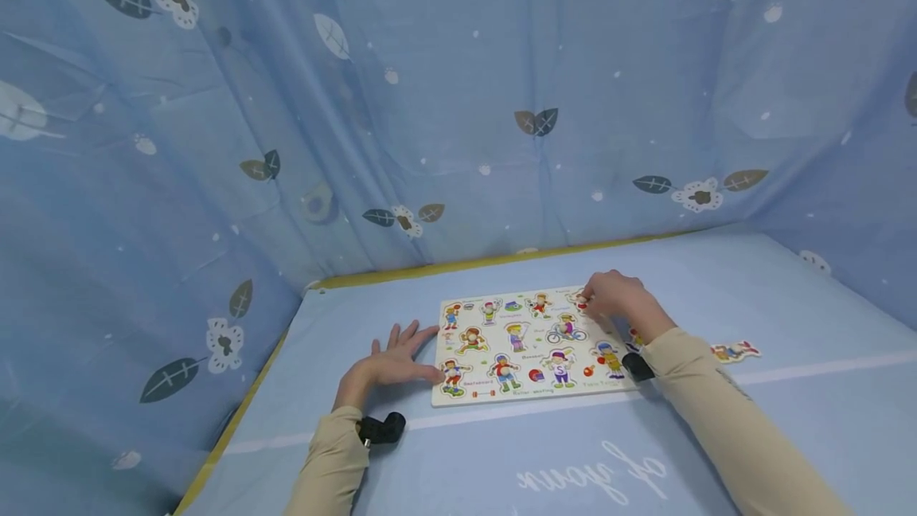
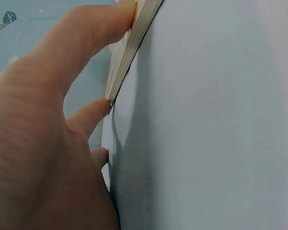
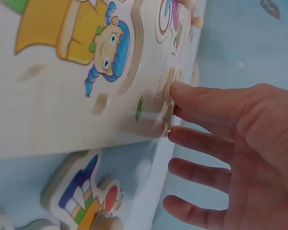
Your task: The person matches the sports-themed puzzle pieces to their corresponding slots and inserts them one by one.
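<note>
A pale wooden puzzle board (image 1: 458,350) with cartoon sports figures lies on the table. My left hand (image 1: 394,361) is spread at its left side, thumb and fingers nearly straight. In the left wrist view, the thumb (image 2: 105,21) rests against the board's edge (image 2: 122,67). At the far right corner, my right hand (image 1: 618,295) pinches a puzzle piece (image 1: 581,302) between thumb and index finger, close over the board. The right wrist view shows this piece (image 3: 169,85) nearly edge-on, with the other fingers (image 3: 199,175) extended apart from it.
To the right of the board lies a loose puzzle piece (image 1: 735,352). Another piece (image 1: 634,338) shows partly behind my right wrist. The light blue tablecloth (image 1: 458,464) carries white lettering. A patterned blue curtain (image 1: 466,102) hangs behind the table.
</note>
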Available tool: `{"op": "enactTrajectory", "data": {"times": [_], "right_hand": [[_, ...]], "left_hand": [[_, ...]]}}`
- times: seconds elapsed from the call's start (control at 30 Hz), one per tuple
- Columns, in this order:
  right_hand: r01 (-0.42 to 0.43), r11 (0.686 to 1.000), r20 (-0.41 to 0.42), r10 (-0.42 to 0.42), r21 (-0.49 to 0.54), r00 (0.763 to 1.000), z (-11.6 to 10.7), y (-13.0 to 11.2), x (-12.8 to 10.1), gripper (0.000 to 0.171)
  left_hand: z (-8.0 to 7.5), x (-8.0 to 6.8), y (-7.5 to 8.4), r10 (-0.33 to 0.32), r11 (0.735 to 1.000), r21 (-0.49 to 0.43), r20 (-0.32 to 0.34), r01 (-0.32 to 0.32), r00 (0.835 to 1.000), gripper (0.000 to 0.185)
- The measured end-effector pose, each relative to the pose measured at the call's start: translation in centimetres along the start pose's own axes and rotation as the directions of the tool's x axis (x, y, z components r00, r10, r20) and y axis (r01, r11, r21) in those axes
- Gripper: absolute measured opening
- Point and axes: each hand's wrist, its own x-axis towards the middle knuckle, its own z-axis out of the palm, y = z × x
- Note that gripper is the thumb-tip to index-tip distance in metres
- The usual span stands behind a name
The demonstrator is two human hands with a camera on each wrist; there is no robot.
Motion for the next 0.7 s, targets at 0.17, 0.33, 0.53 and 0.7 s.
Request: {"op": "enactTrajectory", "data": {"times": [0.17, 0.33, 0.53, 0.7], "right_hand": [[0.053, 0.998, -0.047, -0.055, -0.042, 0.997, 0.2, -0.3, 0.1, 0.010], [0.079, 0.994, -0.065, -0.084, -0.074, 0.994, 0.3, -0.2, 0.4, 0.035], [0.045, 0.999, 0.034, -0.045, 0.019, 0.998, 0.1, 0.5, 0.2, 0.040], [0.109, 0.993, 0.066, -0.111, 0.033, 0.992, 0.4, 1.8, -0.3, 0.051]], "left_hand": [[0.1, -0.1, 0.0, 0.000, 1.000, -0.010, -0.002, 0.000, 1.000, 0.101], [-0.1, -0.2, 0.2, 0.010, 1.000, 0.001, -0.005, -0.010, 1.000, 0.099], [-0.2, -0.2, 0.2, 0.004, 1.000, -0.005, -0.011, -0.004, 1.000, 0.100], [0.0, -0.2, 0.2, -0.002, 1.000, 0.000, -0.010, 0.002, 1.000, 0.100]]}}
